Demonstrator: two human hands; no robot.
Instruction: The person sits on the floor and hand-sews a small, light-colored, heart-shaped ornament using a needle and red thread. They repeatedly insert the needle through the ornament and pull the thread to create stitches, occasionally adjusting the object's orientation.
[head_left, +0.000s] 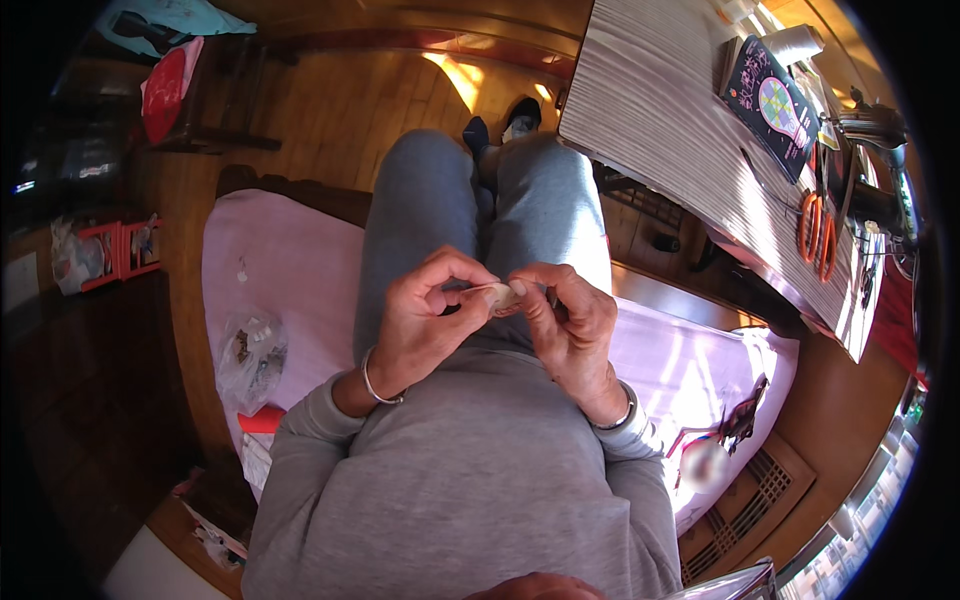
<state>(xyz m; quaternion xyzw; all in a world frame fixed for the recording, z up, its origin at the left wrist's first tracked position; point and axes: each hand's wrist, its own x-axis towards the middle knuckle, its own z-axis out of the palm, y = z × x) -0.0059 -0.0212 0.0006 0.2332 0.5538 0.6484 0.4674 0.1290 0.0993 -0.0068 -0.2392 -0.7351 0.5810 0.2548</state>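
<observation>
Above my lap, both hands meet at a small pale, flat piece (504, 297), perhaps fabric, with a reddish-brown edge. My left hand (435, 307) pinches its left side between thumb and fingers; a silver bangle circles that wrist. My right hand (571, 319) has its thumb and forefinger closed on the piece's right end, and a band is on that wrist. The fingers partly hide the piece, so its exact kind cannot be told. Whether a needle or other fine item is in the right fingers is too small to tell.
A pink cloth (300, 255) covers the bench. On it lie a plastic bag (253, 356) at left and sunglasses (742, 416) at right. The wood-grain table (675, 97) at upper right holds a dark book (772, 109), orange-handled scissors (810, 229) and a sewing machine (874, 127).
</observation>
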